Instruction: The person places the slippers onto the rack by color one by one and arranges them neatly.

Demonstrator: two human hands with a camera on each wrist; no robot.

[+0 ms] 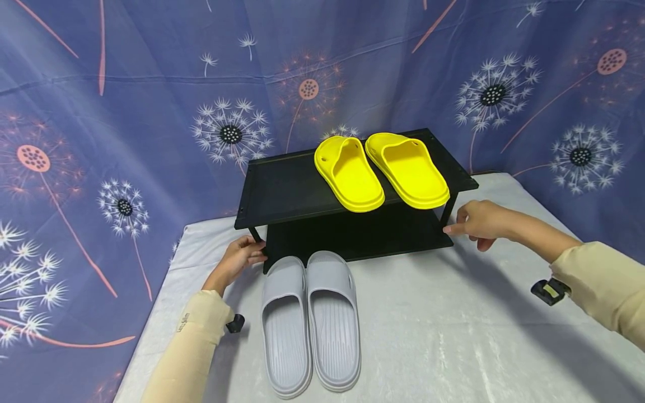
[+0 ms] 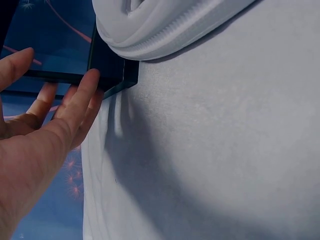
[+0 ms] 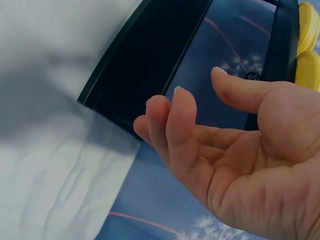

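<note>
A black two-tier shoe rack (image 1: 289, 182) stands on the pale cloth, a pair of yellow slippers (image 1: 360, 182) side by side on the right of its top shelf. My left hand (image 1: 238, 260) is at the rack's left side, with fairly straight fingers touching the lower frame (image 2: 80, 79) and the thumb apart. On the right, my right hand (image 1: 481, 221) has its fingertips right at the lower shelf's corner, fingers loosely bent and thumb spread away. Grey slippers (image 1: 335, 324) lie in front of the rack, toes toward it, overlapping the lower shelf's front left edge in the head view.
A light grey cloth (image 1: 428, 330) covers the table. Behind and to the sides hangs a blue curtain (image 1: 151, 112) with a dandelion print, close to the rack's back edge.
</note>
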